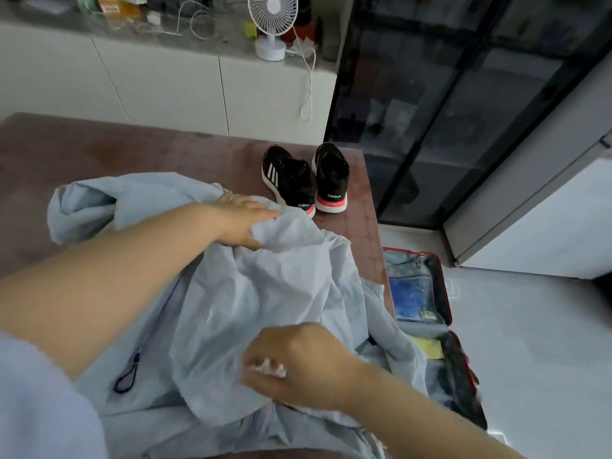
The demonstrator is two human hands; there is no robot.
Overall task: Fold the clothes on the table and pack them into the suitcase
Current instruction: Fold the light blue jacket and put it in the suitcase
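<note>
- The left hand (240, 220) reaches out and grips a bunched fold of the pale blue jacket (265, 293).
- The right hand (298, 366), nearer the person, pinches the same jacket, which lies rumpled across the table (99, 154).
- Beyond the left hand stand black sneakers (304, 178).
- Right of the right hand, the red suitcase (443, 293) lies open on the floor.

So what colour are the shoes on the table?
The shoes are black with white stripes and pinkish-red heels, seen in the head view.

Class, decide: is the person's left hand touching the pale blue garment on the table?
Touching. The head view shows the left hand gripping a bunched fold of the garment, cloth meeting the palm.
</note>
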